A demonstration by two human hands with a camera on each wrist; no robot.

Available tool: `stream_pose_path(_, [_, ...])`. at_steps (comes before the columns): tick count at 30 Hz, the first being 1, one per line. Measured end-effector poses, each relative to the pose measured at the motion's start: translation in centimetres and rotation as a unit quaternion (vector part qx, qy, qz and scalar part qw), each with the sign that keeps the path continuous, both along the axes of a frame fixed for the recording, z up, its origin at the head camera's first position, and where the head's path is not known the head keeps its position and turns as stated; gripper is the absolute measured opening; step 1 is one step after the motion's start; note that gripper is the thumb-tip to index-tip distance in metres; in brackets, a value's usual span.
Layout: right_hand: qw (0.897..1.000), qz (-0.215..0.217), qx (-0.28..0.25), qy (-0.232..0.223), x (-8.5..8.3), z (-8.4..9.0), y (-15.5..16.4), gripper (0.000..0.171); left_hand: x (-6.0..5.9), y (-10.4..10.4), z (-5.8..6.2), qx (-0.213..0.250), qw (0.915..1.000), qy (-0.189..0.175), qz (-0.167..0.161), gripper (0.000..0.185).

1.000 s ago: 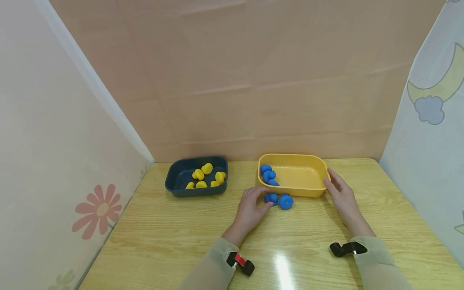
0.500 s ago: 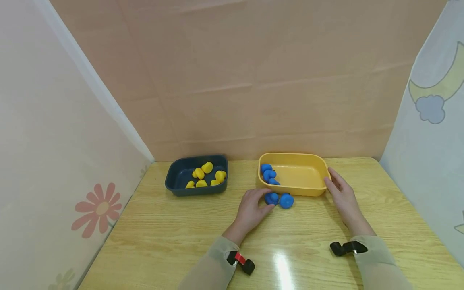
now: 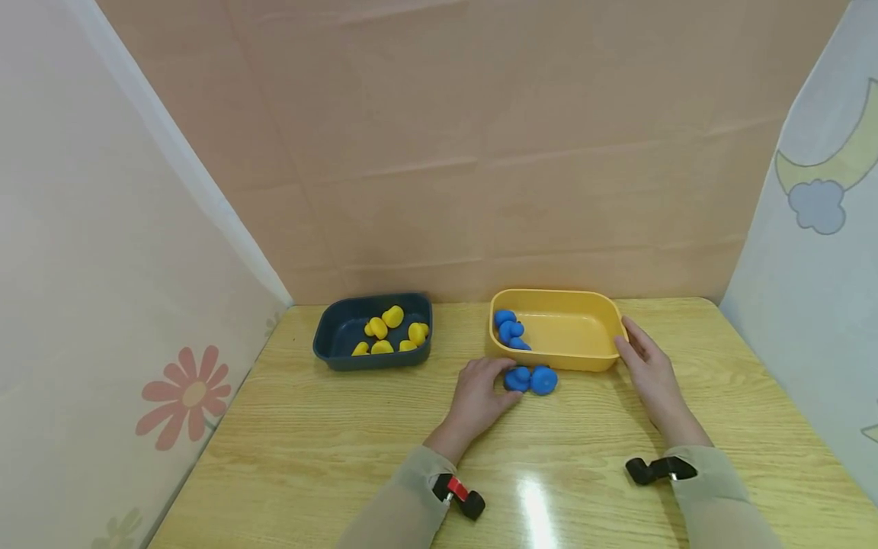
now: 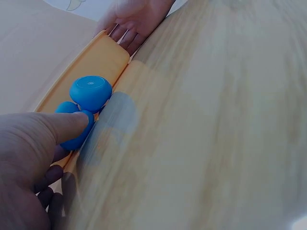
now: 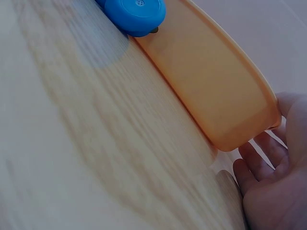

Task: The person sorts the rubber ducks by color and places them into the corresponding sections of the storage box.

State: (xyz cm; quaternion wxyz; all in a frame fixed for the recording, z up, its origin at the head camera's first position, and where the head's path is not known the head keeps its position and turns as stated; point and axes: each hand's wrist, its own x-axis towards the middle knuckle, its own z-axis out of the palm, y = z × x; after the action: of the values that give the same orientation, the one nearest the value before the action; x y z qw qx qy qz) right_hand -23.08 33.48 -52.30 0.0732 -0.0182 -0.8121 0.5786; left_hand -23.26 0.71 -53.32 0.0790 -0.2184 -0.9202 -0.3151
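My left hand (image 3: 476, 398) curls thumb and index finger round a blue rubber duck (image 3: 520, 378) on the table. A second blue duck (image 3: 545, 380) lies tipped against its right side, flat underside showing, in front of the yellow bin (image 3: 576, 362). In the left wrist view the thumb (image 4: 72, 125) crosses the held duck; the fingers' contact behind it is hidden. My right hand (image 3: 652, 377) touches the bin's right end from outside, with loosely bent fingers. Several blue ducks (image 3: 507, 329) sit at the bin's left end.
A dark blue bin (image 3: 370, 363) with several yellow rubber ducks (image 3: 381, 347) stands to the left at the back. A brown backdrop (image 3: 480, 191) rises behind the wooden table (image 3: 295, 450), with pale printed panels on both sides.
The left hand and the two blue ducks on the table have shifted slightly to the right. The right hand stays at the yellow bin's end.
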Motion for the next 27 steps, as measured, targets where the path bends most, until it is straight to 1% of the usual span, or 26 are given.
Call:
stream_pose_path(6, [1.0,0.0,-0.003,0.005,0.0,0.0,0.2,0.076,0.0,0.2,0.0,-0.003,1.0,0.009,0.002,0.046])
stream_pose_path(10, [1.0,0.002,-0.002,0.001,0.0,0.1,0.2,0.076,0.2,0.1,0.2,0.002,1.0,0.001,0.002,0.046])
stream_pose_path(14, [1.0,0.006,-0.005,-0.002,-0.1,0.0,0.1,0.076,0.8,-0.2,0.6,0.018,0.9997,-0.013,0.008,0.045])
stream_pose_path(19, [1.0,0.002,-0.003,-0.001,-0.1,0.1,0.0,0.076,1.4,-0.6,1.4,0.038,0.999,-0.022,0.013,0.043])
stream_pose_path(23, [1.0,0.002,-0.002,0.0,0.0,0.1,0.1,0.076,1.6,-0.8,2.2,0.053,0.9985,-0.012,0.008,0.042])
stream_pose_path(27, [1.0,0.004,-0.005,-0.002,0.0,0.1,0.1,0.076,1.6,-0.8,3.1,0.065,0.9978,0.013,0.004,0.042])
